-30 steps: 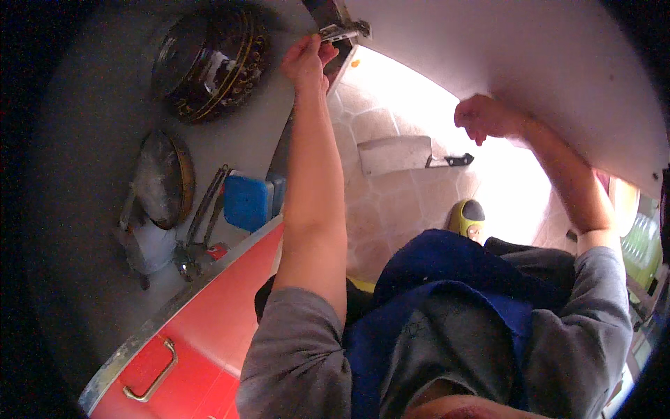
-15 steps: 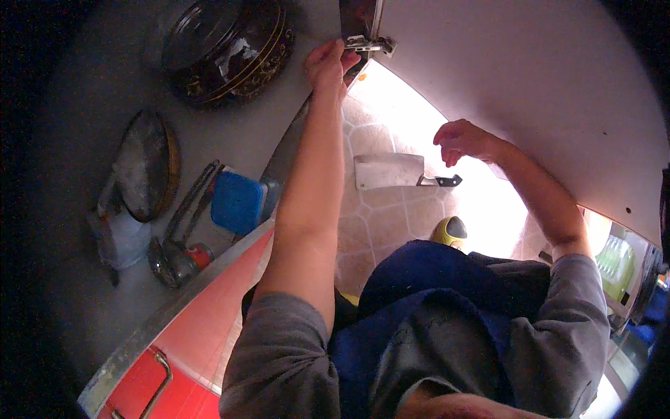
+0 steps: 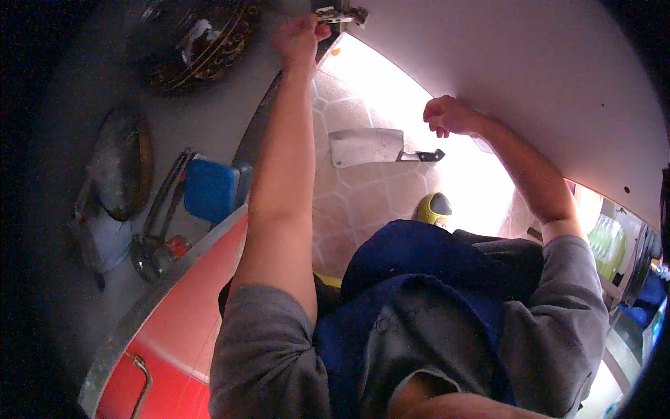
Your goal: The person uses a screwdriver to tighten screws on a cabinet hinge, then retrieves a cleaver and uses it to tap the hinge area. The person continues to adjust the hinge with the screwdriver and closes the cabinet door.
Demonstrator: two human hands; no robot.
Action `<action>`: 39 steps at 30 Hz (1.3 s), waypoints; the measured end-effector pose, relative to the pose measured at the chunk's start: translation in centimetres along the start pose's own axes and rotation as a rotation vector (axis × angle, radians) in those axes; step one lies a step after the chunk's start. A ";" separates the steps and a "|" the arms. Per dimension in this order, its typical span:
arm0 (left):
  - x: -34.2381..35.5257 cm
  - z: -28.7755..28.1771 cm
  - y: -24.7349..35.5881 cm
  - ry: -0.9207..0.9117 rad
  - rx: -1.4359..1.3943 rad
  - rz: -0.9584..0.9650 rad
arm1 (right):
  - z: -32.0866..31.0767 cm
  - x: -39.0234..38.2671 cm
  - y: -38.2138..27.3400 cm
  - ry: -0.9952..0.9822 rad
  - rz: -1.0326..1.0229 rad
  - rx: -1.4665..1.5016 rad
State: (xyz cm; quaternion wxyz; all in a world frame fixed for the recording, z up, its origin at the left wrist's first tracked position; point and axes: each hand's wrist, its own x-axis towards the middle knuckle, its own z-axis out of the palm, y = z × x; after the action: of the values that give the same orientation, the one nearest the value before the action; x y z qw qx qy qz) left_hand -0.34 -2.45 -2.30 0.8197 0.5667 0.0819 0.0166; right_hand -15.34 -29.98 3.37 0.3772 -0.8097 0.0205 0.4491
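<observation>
My left hand is stretched far forward, its fingers closed on the end of a metal cabinet hinge. The hinge is fixed to a large pale cabinet door that fills the upper right. Beside the door's lower edge, my right hand hangs with loosely bent fingers, somewhat apart, and nothing visible in them. Under the hands, a cleaver with a black handle lies on the tiled floor, its blade to the left.
On the grey counter at left stand a dark lidded pot, a round pan-like dish, a blue box and ladles. Red cabinet fronts lie below its edge. Green-tinted bottles are at right. My yellow-and-grey shoe is near the cleaver.
The whole view has shifted, so everything appears further left and higher. My left hand remains at the hinge, and my right hand stays beside the door with bent fingers.
</observation>
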 end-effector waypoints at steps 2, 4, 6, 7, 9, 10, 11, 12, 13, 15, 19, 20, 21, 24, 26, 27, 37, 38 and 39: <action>0.8 0.5 -0.2 0.031 -0.035 0.009 | -0.1 -0.4 0.6 -0.036 0.014 -0.004; 1.3 1.0 0.2 0.091 -0.066 -0.001 | -0.2 -1.1 1.0 -0.030 0.065 -0.005; 1.4 1.0 1.1 0.074 -0.139 -0.047 | 0.3 -2.0 1.3 -0.085 0.071 0.097; 1.4 1.0 1.4 0.022 -0.201 -0.079 | 0.5 -2.3 1.5 -0.124 0.050 0.158; 1.2 0.1 2.5 -0.084 -0.309 -0.134 | 0.2 -2.9 1.8 -0.180 0.058 0.118; 1.4 0.1 2.8 -0.137 -0.366 -0.149 | 0.2 -3.2 2.0 -0.156 0.091 0.093; 1.5 0.3 2.7 -0.048 -0.296 -0.095 | 0.1 -3.4 2.3 -0.118 0.122 0.062; 1.7 0.5 2.6 -0.010 -0.247 -0.052 | 0.1 -3.7 2.6 -0.093 0.114 0.079; 1.9 0.9 2.2 0.046 -0.227 -0.054 | 0.2 -3.7 2.8 -0.080 0.187 0.112; 1.9 1.0 1.4 0.080 -0.221 -0.136 | 0.6 -4.3 3.4 -0.085 0.155 0.180; 1.6 0.9 0.5 0.084 -0.381 -0.154 | 1.3 -4.4 4.0 -0.119 0.179 0.204; 1.2 1.0 0.6 0.051 -0.445 -0.157 | 1.4 -4.4 4.0 -0.110 0.183 0.217; 0.9 1.1 0.6 0.089 -0.424 -0.176 | 1.5 -4.3 3.9 -0.100 0.190 0.211; -0.3 1.6 0.7 0.154 -0.402 -0.190 | 1.8 -4.2 3.5 -0.110 0.129 0.220; -0.7 2.2 0.5 0.153 -0.465 -0.143 | 1.9 -4.2 3.0 -0.133 0.107 0.289; -0.7 2.3 0.5 0.161 -0.484 -0.155 | 2.1 -4.0 2.6 -0.152 0.102 0.321; -0.4 0.5 1.1 0.099 0.118 -0.049 | 2.5 0.4 -6.8 0.202 -0.311 0.044; -1.0 0.4 1.1 0.099 0.167 -0.058 | 2.3 0.7 -7.8 0.256 -0.357 0.015; -1.9 0.1 1.0 0.095 0.229 -0.102 | 2.0 1.0 -8.5 0.341 -0.398 -0.026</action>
State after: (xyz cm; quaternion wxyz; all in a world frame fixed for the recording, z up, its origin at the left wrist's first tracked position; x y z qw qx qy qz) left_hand -2.12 -2.40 -1.14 0.7445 0.6504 0.1508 -0.0078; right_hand -12.96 -22.31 7.03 0.4386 -0.8667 -0.0817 0.2232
